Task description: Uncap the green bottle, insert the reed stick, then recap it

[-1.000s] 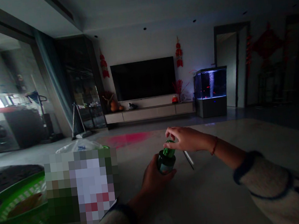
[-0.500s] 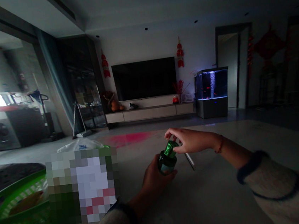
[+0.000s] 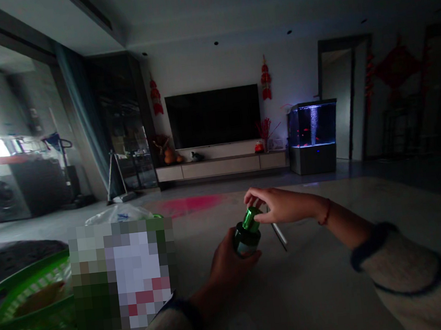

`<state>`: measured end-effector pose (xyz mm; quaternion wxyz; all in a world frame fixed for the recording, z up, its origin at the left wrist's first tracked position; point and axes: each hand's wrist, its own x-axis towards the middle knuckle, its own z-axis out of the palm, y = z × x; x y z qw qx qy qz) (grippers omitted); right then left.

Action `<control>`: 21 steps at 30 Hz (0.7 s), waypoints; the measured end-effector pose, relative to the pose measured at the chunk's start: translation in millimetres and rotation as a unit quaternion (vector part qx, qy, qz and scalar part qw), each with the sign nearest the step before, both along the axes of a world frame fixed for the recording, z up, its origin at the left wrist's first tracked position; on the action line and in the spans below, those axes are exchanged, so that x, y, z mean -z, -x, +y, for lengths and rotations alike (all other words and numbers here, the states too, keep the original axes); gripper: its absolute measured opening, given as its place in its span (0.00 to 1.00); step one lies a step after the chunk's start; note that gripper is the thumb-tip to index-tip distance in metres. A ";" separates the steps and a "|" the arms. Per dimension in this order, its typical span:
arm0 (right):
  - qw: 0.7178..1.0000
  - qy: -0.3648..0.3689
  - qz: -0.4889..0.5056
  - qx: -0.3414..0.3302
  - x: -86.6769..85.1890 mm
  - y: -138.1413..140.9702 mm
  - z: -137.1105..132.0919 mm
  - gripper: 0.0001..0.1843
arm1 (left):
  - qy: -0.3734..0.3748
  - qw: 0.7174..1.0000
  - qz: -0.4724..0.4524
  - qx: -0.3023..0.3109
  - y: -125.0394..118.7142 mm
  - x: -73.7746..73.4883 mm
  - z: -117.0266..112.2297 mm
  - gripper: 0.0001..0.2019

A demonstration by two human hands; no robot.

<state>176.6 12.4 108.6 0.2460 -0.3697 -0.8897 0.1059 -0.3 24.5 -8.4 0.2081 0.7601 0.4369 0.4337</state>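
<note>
Gripping a dark green glass bottle [image 3: 247,238] in my left hand [image 3: 226,261], I hold it over a pale stone table [image 3: 316,286], with the fingers wrapped round its body. My right hand [image 3: 283,205], a red string at the wrist, reaches across, its curled fingers [image 3: 257,195] pinching at the narrow neck. Those fingertips hide the top, so I cannot tell whether a cap is on or off; so far the bottle is held by both hands, and whatever is left to do at its top is unsettled. Just beside it on the table lies a slim pale stick [image 3: 279,236], too dim to identify. Left of that sits a green plastic basket [image 3: 27,316]. Far off stand a black wall-mounted television [image 3: 213,117] and a glowing blue aquarium [image 3: 311,126].
</note>
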 end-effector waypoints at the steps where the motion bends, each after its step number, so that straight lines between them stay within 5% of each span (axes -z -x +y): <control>1: 1.000 0.006 0.006 -0.008 -0.2 0.0 -0.1 0.18 | 0.002 1.000 -0.001 0.000 0.0 -0.6 -0.4 0.26; 21: 0.999 -0.007 -0.036 0.001 0.4 1.3 -0.6 0.15 | -0.003 1.000 -0.002 -0.001 -0.2 3.7 2.6 0.26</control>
